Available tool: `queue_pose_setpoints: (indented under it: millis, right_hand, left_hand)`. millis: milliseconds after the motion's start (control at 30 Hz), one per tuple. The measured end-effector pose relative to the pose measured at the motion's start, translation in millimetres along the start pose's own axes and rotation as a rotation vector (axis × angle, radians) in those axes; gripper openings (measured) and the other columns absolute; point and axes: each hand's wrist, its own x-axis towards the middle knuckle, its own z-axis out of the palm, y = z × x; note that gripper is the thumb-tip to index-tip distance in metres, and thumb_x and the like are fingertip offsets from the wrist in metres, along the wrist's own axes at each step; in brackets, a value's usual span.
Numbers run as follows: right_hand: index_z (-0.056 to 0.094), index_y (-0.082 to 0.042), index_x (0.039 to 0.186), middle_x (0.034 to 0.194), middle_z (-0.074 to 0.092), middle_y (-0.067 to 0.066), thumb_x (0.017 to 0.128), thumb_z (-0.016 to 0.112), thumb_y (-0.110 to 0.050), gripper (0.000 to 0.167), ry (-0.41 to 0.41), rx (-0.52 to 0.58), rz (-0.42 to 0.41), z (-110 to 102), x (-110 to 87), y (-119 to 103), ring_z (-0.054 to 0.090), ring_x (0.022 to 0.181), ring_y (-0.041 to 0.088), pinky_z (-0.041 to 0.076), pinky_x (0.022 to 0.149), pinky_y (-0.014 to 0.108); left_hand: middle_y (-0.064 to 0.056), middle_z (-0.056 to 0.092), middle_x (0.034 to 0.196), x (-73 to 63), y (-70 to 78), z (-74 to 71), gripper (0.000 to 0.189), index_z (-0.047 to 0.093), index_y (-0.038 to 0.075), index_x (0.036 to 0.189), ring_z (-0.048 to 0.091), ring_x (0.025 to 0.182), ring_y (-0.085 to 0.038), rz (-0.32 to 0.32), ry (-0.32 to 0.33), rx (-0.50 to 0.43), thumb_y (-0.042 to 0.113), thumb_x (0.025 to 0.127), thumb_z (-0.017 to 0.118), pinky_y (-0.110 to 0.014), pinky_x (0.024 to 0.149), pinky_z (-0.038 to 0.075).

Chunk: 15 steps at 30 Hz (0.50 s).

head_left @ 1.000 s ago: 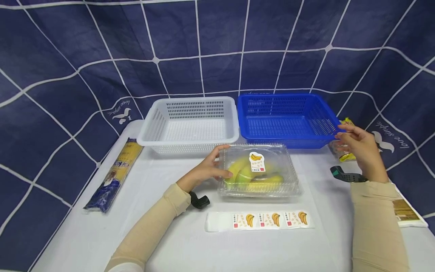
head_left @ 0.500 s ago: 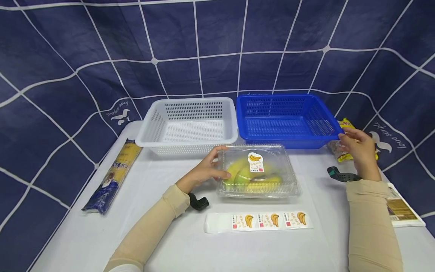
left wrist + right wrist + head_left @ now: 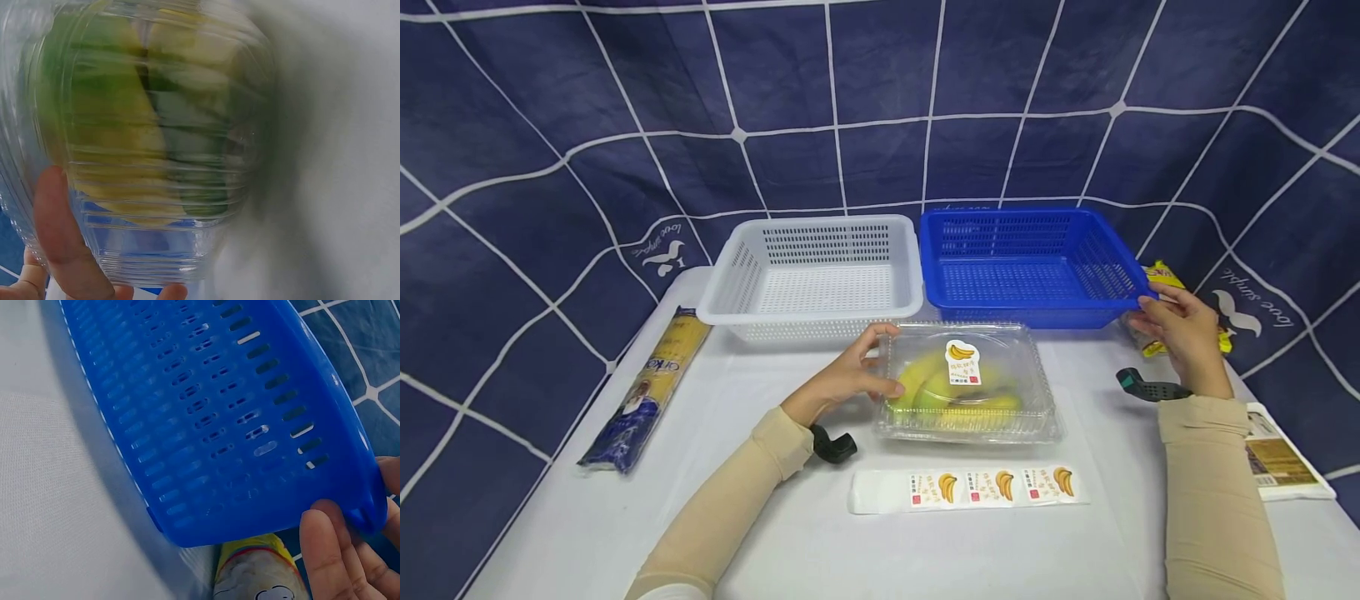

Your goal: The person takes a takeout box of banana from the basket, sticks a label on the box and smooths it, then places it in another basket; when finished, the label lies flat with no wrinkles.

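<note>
In the head view my left hand (image 3: 842,379) holds the left side of a clear plastic clamshell box (image 3: 1037,392), its thumb low and its fingers near the top edge. Yellow-green bananas (image 3: 977,408) lie inside, and a white banana label (image 3: 962,362) is on the lid. The left wrist view shows a finger (image 3: 59,237) against the ribbed plastic. At the front right corner of a blue plastic basket (image 3: 1037,315), my right hand (image 3: 1187,333) pinches the rim. In the right wrist view the thumb (image 3: 322,550) is outside the basket wall, with other fingers partly hidden beyond the rim.
A white basket (image 3: 812,318) stands left of the blue one. A strip of banana stickers (image 3: 970,489) lies in front of the box. A pasta packet (image 3: 651,387) lies at left. At right are a yellow packet (image 3: 1161,275) and a white-brown package (image 3: 1277,458).
My right hand has moved slightly left and its fingers have closed on the blue basket's corner. The box has shifted very slightly towards me with my left hand on it.
</note>
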Motion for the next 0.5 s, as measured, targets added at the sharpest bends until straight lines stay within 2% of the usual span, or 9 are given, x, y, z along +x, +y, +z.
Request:
queue_pose_setpoints:
  millis: [100,233,500]
  right_hand:
    - [0.062,-0.014,0.125,0.088,0.078,-0.003,0.104,0.070,-0.004,0.025,0.002,0.016,0.005,-0.9,0.1,0.9,0.078,0.074,0.011,0.063,0.069,0.024]
    - [0.061,-0.014,0.125,0.089,0.079,-0.003,0.105,0.069,-0.004,0.024,0.002,0.014,0.006,-1.7,0.8,2.9,0.078,0.076,0.010,0.063,0.069,0.024]
    - [0.057,-0.012,0.128,0.090,0.079,-0.004,0.106,0.067,-0.003,0.026,-0.013,0.020,-0.023,-2.0,3.0,6.1,0.078,0.075,0.010,0.063,0.068,0.024]
  left_hand:
    - [-0.023,0.030,0.160,-1.9,3.1,1.4,0.082,0.041,0.017,0.150,0.053,0.132,-0.043,0.003,-0.006,0.003,0.003,0.079,0.081,-0.030,0.064,0.054]
    - [-0.022,0.026,0.166,-6.7,9.3,3.8,0.082,0.041,0.017,0.150,0.044,0.144,-0.047,-0.007,-0.010,0.001,0.004,0.080,0.082,-0.032,0.065,0.053]
    - [-0.021,0.025,0.167,-16.8,33.5,11.1,0.080,0.041,0.015,0.148,0.039,0.146,-0.050,0.013,-0.041,-0.023,0.004,0.079,0.080,-0.033,0.067,0.055]
